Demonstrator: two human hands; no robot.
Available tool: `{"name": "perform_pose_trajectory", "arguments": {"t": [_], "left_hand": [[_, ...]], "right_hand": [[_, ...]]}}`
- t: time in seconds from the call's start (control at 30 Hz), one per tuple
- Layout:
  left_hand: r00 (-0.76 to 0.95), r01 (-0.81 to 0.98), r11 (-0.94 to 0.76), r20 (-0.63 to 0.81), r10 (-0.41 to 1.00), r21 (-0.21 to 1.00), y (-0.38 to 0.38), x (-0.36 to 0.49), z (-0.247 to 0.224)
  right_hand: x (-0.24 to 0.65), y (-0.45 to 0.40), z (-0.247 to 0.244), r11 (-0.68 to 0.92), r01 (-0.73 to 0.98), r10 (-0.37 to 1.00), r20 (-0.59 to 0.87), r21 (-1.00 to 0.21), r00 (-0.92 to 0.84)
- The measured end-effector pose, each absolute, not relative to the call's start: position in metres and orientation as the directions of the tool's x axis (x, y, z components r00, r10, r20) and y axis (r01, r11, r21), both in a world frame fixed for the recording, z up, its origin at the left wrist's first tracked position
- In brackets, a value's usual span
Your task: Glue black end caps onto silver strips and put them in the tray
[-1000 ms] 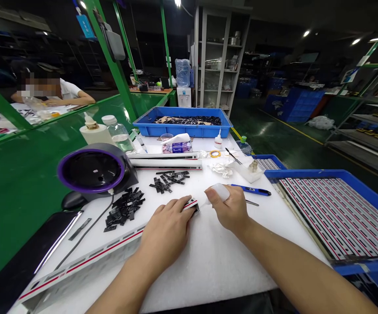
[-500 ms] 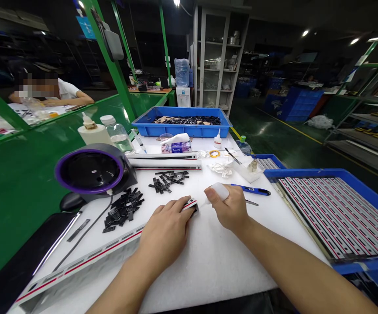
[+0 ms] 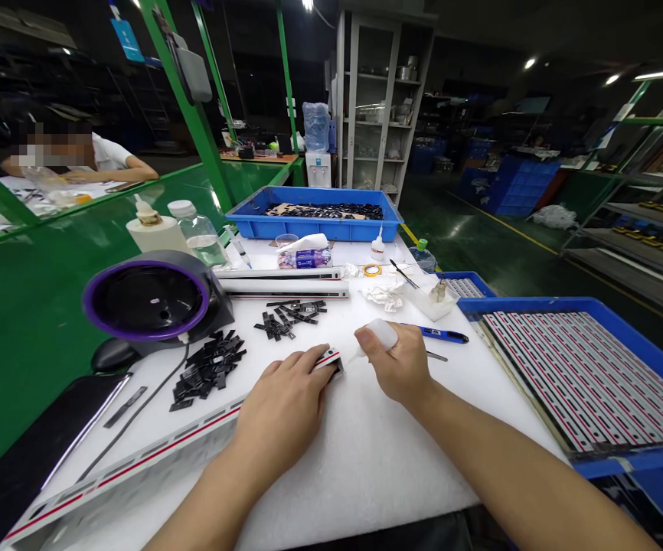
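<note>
My left hand (image 3: 285, 409) is wrapped over the far end of a long grey-white channel strip (image 3: 130, 468) with a red line and dark slots. The strip runs diagonally toward the lower left, its middle partly behind my hand and forearm. In my right hand (image 3: 403, 371) is a small white squeeze bottle (image 3: 382, 334), tilted so its thin nozzle points at the strip's end. Whether the tip touches the strip I cannot tell. Flat black pieces lie in a larger pile (image 3: 210, 369) and a smaller pile (image 3: 290, 317) beyond the strip.
A round fan-like device (image 3: 148, 298) with a purple rim stands left. Two more strips (image 3: 285, 289) lie behind the small pile. A blue pen-like tool (image 3: 443, 334) is beyond my right hand. Blue trays hold finished-looking strips (image 3: 589, 375) at right and black parts (image 3: 331, 210) at back.
The whole scene has shifted slightly left in view as the camera moved. Both hands keep their holds, and the bottle stays at the strip's end.
</note>
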State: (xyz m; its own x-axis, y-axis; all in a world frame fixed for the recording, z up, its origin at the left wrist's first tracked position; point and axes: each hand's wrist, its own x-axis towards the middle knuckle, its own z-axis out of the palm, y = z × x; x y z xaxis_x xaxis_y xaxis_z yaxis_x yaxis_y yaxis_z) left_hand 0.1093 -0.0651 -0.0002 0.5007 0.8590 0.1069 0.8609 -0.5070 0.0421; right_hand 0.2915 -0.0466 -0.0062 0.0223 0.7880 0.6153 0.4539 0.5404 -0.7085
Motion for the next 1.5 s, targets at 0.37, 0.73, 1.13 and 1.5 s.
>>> {"name": "perform_pose_trajectory", "arguments": {"t": [0.37, 0.73, 1.13, 1.5], "left_hand": [[0.502, 0.861, -0.507, 0.095, 0.860, 0.036, -0.064, 0.110, 0.001], [0.494, 0.859, -0.502, 0.088, 0.865, 0.104, -0.061, 0.108, 0.002], [0.514, 0.835, -0.499, -0.004, 0.858, 0.234, -0.046, 0.099, 0.010], [0.519, 0.843, -0.515, 0.014, 0.855, 0.157, -0.051, 0.102, 0.006]], "right_hand": [[0.292, -0.046, -0.003, 0.544, 0.452, 0.789, 0.615, -0.707, 0.013], [0.321, -0.038, 0.004, 0.371, -0.121, 0.915, 0.340, -0.921, 0.218], [0.340, -0.003, 0.000, 0.201, -0.419, 0.980, 0.185, -0.885, 0.078], [0.308, 0.000, -0.024, 0.398, 0.645, 0.902, 0.407, -0.652, -0.145]]}}
